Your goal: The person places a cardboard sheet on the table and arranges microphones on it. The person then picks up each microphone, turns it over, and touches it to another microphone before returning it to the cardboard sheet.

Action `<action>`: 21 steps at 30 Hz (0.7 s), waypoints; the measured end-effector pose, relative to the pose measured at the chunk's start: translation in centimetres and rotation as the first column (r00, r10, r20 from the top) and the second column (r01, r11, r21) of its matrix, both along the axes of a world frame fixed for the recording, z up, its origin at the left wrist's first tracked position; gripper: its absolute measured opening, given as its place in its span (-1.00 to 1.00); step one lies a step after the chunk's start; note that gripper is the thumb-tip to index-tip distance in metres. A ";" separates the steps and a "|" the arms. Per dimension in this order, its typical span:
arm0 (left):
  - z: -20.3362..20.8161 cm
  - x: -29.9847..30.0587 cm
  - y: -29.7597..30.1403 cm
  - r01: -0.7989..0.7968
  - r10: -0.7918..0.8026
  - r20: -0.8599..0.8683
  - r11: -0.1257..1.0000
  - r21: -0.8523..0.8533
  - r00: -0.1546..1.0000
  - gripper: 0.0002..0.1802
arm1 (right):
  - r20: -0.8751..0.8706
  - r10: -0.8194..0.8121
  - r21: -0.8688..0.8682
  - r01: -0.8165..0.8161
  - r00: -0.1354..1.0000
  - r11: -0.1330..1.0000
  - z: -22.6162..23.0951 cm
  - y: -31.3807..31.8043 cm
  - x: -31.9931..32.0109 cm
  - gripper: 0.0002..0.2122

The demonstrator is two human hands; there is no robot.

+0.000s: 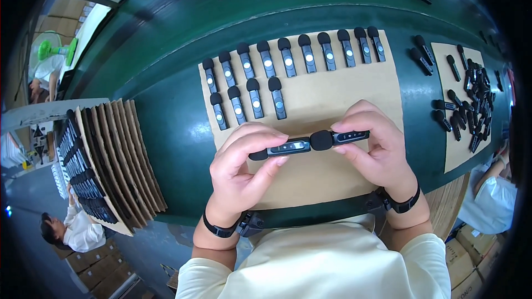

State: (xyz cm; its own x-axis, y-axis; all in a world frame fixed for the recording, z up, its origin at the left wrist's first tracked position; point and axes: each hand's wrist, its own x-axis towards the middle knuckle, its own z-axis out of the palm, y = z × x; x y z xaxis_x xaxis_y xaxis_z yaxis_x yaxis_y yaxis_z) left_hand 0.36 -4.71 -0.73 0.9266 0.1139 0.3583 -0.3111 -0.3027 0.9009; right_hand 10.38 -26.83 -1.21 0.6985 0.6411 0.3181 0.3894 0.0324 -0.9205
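**Two small microphones held end to end over the cardboard sheet**

Left hand [244, 163]: grip closed on a small black microphone [287, 148], thumb beneath, fingers curled over the top. The piece lies roughly level; its flat body with a pale panel faces up.

Right hand [376, 147]: grip closed on a second microphone [342, 137], pinched between fingertips above and thumb below. Its round foam head points left and sits just beside, apparently touching, the end of the left-hand piece. Both are held just above the cardboard sheet [332, 97], near its front middle; whether they rest on it cannot be told.

Each wrist carries a dark band; cream sleeves enter from the lower edge.

On the sheet beyond the hands: a back row of microphones [293, 55], ten pieces, foam heads away from the person, each with a bright spot on its body. In front of it a short row [248, 102] of four, same orientation, at the left half of the sheet.

The sheet lies on a green worktop [166, 94]. To the right, a second cardboard sheet [443, 133] with a loose heap of microphones [474, 99], a few strays lying on the green surface beside it. To the left, a fanned stack of cardboard sheets [119, 160] loaded with more microphones, standing near the worktop edge.

Other people are visible at the far left and right edges.
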 end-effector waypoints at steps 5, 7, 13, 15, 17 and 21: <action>-0.3 0.0 0.0 -0.008 0.008 0.009 1.000 0.029 1.000 -0.68 | 0.012 -0.029 0.021 0.028 1.000 0.999 0.2 0.2 0.0 -0.69; -0.3 0.0 -0.1 -0.037 0.037 0.016 0.999 0.024 0.999 -0.69 | 0.013 -0.044 0.031 0.044 0.999 0.999 0.2 0.3 0.0 -0.69; -0.5 0.1 0.0 -0.020 0.020 0.040 1.000 0.020 0.999 -0.70 | 0.050 -0.041 0.029 0.040 0.998 0.999 0.2 0.2 0.3 -0.70; -0.4 0.1 0.0 -0.024 0.024 0.030 1.000 0.015 0.999 -0.70 | 0.058 -0.038 0.029 0.036 0.998 0.999 0.2 0.1 0.4 -0.70; -0.4 0.1 0.0 -0.026 0.025 0.024 1.000 0.013 0.999 -0.70 | 0.055 -0.032 0.032 0.030 0.998 0.999 0.2 0.0 0.4 -0.71; -0.6 -0.1 0.0 -0.030 0.030 0.026 0.999 0.026 0.999 -0.70 | 0.054 -0.023 0.028 0.022 0.998 0.999 0.1 0.0 0.2 -0.72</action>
State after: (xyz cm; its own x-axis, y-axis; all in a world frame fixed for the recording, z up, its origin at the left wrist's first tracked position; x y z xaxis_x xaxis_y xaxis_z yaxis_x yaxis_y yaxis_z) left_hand 0.25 -4.68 -1.30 0.9136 0.1317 0.3847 -0.3241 -0.3357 0.8845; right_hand 10.56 -26.80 -1.08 0.6938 0.6161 0.3729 0.4395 0.0479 -0.8970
